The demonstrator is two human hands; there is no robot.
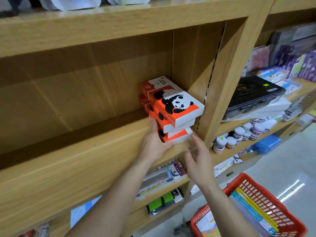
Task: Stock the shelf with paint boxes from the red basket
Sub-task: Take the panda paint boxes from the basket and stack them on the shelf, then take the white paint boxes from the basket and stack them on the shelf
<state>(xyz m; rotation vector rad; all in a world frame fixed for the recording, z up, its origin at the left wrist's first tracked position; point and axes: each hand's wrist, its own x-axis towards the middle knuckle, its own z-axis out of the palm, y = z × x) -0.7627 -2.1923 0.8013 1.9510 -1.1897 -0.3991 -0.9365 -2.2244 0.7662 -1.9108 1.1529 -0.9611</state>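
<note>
Now the stack of paint boxes [171,110] is steadied on the shelf [85,151] by the left hand [154,142], flat against its near-left end; long axes run inward. The right hand [199,156], loosely spread and empty, hovers nearer the red basket [246,183], down-right.

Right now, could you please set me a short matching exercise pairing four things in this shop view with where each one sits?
Things:
1. panda paint boxes
2. red basket
3. black case
4. left hand

Places:
A. on the floor, lower right
B. on white boxes in the next bay to the right
C. stacked in the right corner of the wooden shelf
D. against the left side of the stack

Pairs: 1-C, 2-A, 3-B, 4-D
</note>
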